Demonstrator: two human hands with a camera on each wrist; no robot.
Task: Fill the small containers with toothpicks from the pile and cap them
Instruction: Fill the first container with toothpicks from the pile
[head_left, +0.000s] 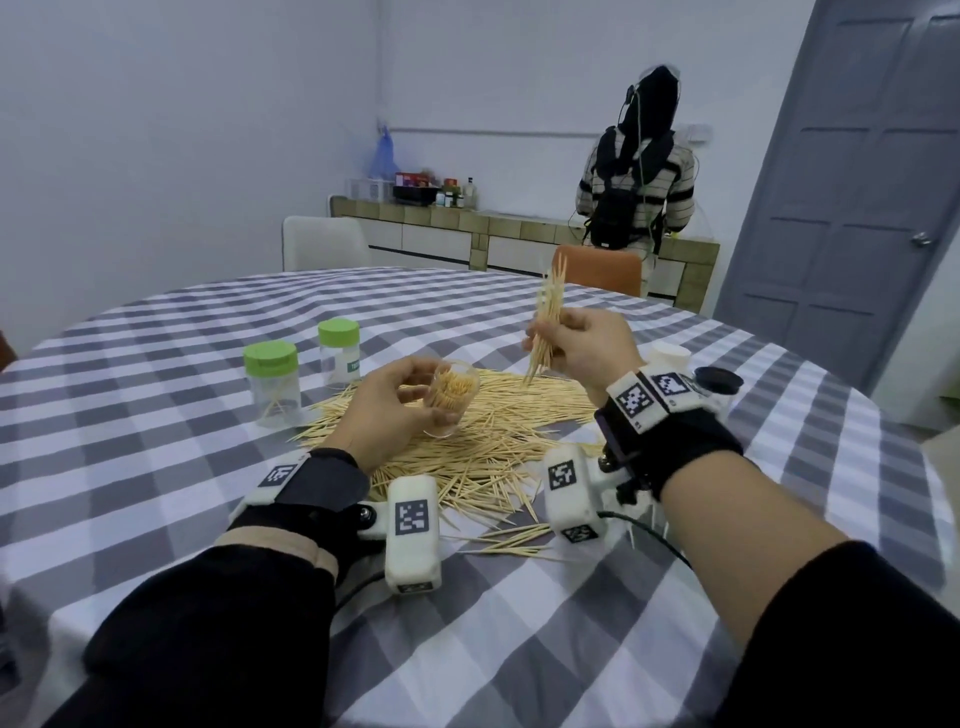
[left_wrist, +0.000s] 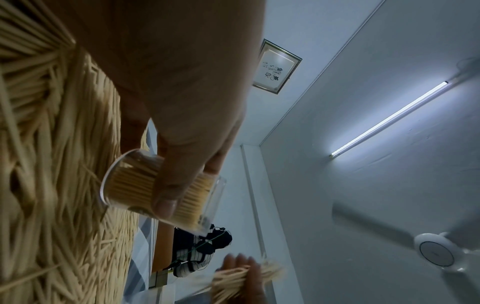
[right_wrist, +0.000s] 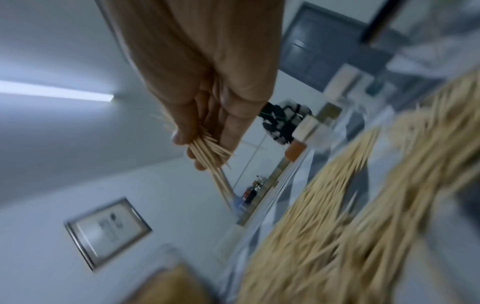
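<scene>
Left hand (head_left: 387, 402) curled round an uncapped clear jar (head_left: 453, 396), tipped on its side above the pile of toothpicks (head_left: 467, 447), mouth toward the right hand, packed nearly full of sticks; thumb across the jar wall in the left wrist view. Right hand (head_left: 582, 345) raised above the far side of the pile, fingers (right_wrist: 182, 131) pinching a bundle of toothpicks (head_left: 545, 325) held upright, tips fanned at both ends, apart from the jar. Pile spread across the checked cloth on the counter (head_left: 156, 467). Two green-capped jars (head_left: 272, 382) standing left of the pile, the nearer with a few sticks inside. White cap (head_left: 670, 356) just behind the right wrist
</scene>
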